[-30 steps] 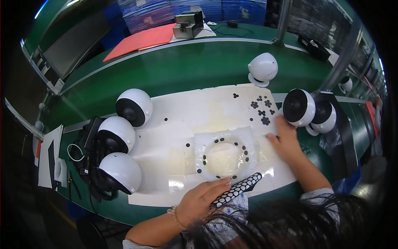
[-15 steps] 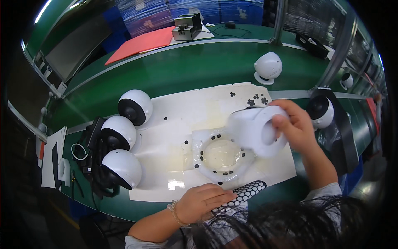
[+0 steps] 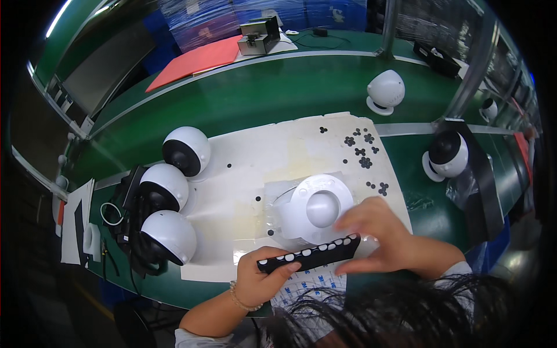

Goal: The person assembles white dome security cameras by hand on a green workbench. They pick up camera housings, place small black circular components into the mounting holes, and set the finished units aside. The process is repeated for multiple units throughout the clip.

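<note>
My left hand [image 3: 264, 281] grips the left end of a black sheet with white round spots [image 3: 313, 255], tilted up on edge above the near side of the work mat. At the sheet's other end, my right hand [image 3: 389, 240] has thumb and fingers spread, slightly blurred, with nothing held. Just beyond the sheet stands a white round-bodied device [image 3: 290, 217], upside down with its ring-shaped base [image 3: 339, 188] facing up. The padded ring seen under it earlier is mostly hidden. A printed backing sheet [image 3: 307, 287] lies below my hands.
Three white-and-black ball-shaped devices [image 3: 174, 238] stand at the left beside black cables. Another white device [image 3: 386, 90] is at the back, and one more [image 3: 449, 155] at the right. Small black dots [image 3: 365, 162] lie on the pale mat [image 3: 217, 220]. Pliers [image 3: 104, 255] lie far left.
The white device came down from my right hand onto the padded ring and was let go. My left hand took up the spotted black sheet; my right hand moved toward its right end.
</note>
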`<move>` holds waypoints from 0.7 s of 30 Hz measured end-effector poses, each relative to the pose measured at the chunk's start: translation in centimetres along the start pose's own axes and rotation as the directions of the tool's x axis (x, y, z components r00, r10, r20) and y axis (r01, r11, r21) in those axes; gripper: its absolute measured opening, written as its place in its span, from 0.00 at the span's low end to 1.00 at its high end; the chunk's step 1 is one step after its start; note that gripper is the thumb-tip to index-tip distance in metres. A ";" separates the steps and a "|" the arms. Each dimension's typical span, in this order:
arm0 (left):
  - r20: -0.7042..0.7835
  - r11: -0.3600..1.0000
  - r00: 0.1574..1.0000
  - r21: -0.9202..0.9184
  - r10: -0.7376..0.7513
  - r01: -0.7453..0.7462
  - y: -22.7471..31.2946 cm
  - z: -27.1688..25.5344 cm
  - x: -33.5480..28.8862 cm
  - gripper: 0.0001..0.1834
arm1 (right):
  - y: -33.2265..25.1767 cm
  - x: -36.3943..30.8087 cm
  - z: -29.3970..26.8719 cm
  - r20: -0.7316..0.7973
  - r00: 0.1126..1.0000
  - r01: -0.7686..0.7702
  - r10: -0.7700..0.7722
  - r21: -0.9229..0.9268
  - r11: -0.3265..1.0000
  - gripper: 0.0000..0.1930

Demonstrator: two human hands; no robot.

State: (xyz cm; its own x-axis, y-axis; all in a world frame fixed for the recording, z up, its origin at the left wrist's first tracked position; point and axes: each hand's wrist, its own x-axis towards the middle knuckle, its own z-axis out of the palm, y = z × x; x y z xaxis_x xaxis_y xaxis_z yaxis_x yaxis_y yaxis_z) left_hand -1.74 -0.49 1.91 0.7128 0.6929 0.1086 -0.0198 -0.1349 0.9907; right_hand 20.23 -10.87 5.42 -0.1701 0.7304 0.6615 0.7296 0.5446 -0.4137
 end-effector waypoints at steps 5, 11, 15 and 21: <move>0.043 0.994 0.997 0.094 -0.067 0.062 -0.4 -0.7 0.1 0.09 | 0.3 -0.3 0.7 -0.018 0.999 0.046 -0.047 -0.050 0.998 0.23; 0.087 0.969 0.988 0.201 0.127 -0.142 -0.2 -0.7 0.5 0.10 | 0.4 -0.4 0.0 0.078 0.997 0.003 -0.005 0.034 0.999 0.13; 0.082 0.969 0.992 0.220 0.095 -0.111 -0.2 -0.8 0.6 0.10 | 0.0 0.1 -0.8 0.044 0.982 0.189 -0.184 -0.220 0.957 0.08; 0.104 0.927 0.966 0.274 0.236 -0.256 -0.1 -0.4 0.5 0.07 | -0.8 0.9 -0.2 -0.009 0.995 0.097 -0.097 -0.032 0.995 0.10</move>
State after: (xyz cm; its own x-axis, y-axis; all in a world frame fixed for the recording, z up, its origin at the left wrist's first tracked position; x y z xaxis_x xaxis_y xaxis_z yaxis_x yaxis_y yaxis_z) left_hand -1.66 0.14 1.88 0.7568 0.5640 0.3304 -0.0087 -0.4968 0.8678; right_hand 19.63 -10.74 6.50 -0.2344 0.6705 0.7039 0.7303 0.5994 -0.3277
